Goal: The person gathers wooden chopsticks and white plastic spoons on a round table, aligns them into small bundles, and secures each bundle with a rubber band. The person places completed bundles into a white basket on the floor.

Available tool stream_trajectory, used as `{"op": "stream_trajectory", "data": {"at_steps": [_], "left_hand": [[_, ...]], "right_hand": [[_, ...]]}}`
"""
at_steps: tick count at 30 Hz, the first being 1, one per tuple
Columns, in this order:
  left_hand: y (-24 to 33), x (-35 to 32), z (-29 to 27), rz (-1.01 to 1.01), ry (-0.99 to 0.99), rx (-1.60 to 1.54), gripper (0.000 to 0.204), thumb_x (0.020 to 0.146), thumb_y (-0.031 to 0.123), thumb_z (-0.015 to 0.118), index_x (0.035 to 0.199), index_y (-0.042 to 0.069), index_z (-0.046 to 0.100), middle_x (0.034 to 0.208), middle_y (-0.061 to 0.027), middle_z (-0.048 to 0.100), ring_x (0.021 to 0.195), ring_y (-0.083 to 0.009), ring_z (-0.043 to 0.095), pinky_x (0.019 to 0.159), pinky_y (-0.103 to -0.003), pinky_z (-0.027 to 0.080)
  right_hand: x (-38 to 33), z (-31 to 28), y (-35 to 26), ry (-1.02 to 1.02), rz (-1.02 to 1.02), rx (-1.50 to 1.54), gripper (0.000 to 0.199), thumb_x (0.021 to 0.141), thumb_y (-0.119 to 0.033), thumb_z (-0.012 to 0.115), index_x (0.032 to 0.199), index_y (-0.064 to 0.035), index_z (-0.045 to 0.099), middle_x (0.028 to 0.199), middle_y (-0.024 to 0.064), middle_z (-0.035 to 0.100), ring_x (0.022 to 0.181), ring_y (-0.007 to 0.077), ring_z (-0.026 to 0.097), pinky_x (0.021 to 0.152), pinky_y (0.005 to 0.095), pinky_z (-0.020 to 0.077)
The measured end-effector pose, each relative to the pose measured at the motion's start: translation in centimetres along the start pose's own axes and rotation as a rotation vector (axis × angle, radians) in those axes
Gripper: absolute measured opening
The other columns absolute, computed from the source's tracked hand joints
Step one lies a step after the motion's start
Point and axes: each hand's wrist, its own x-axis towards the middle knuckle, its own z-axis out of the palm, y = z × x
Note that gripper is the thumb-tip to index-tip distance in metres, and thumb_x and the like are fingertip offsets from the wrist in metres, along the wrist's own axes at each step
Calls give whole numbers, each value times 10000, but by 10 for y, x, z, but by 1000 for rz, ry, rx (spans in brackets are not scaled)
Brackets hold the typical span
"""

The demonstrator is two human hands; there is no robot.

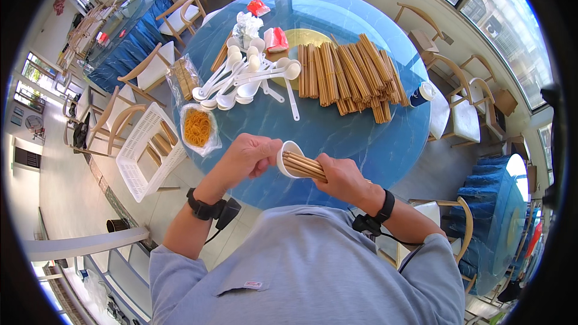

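While a small bundle of wooden chopsticks (pixel 304 165) is being gripped in the closed right hand (pixel 341 179), just below the centre of the frame, a white plastic spoon (pixel 289 157) is being pressed against the bundle's near end by the left hand (pixel 248 157), whose fingers are being curled shut around the spoon's bowl. Both things are being held in the air over the near rim of the round blue table (pixel 355 138).

The sticks are being judged light, stiff and smooth, so a loose bundle is likely to slide or fan apart; a wrap-around grip near the middle, as is being used now, is being judged the safest hold. The spoon is being judged light, rigid and somewhat slippery, best pinched at the bowl or where the handle begins.

Toward the upper middle of the frame, more spoons (pixel 241 81) are being kept in a heap, and to their right bundled chopsticks (pixel 352 75) are being laid in a row. At the left edge of the table a clear bag of orange rubber bands (pixel 198 127) is lying, with a white plastic basket (pixel 144 150) resting on a chair beside it.
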Motion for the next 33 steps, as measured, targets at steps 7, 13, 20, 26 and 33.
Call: {"op": "stream_trajectory", "data": {"at_steps": [7,13,20,26,33], "left_hand": [[-1,9,8,192,137,-264,275,1025,47,470,1178,-2,693,938,-78,706,781,-133,654,654,-278,535],[17,-10,26,412,47,-258,314,945,-19,435,1196,10,620,974,-111,707,772,-161,648,696,-307,557],[35,-18,47,446,-153,-500,361,934,-42,414,1270,42,517,866,-129,647,700,-176,597,625,-283,507],[33,-19,51,425,-86,-359,338,964,-24,452,1284,70,504,811,-101,620,666,-152,577,597,-271,483],[25,-19,44,454,3,-379,383,961,-40,615,1299,92,493,806,-50,590,603,-127,541,547,-272,456]], "right_hand": [[24,-42,-14,230,249,870,193,947,-50,773,1096,6,663,809,101,726,656,227,724,595,365,560],[41,-82,-45,328,276,1287,82,919,21,764,995,33,736,802,74,707,627,141,680,582,308,555],[48,-74,-77,208,230,1337,240,907,32,755,1138,64,702,1118,163,801,669,127,693,579,286,559],[47,-67,-87,365,217,1100,191,912,35,768,1095,39,711,937,99,773,694,144,711,598,302,567],[39,-76,-86,430,114,1413,152,896,29,786,1041,24,740,874,86,751,677,156,701,622,296,554]]}}
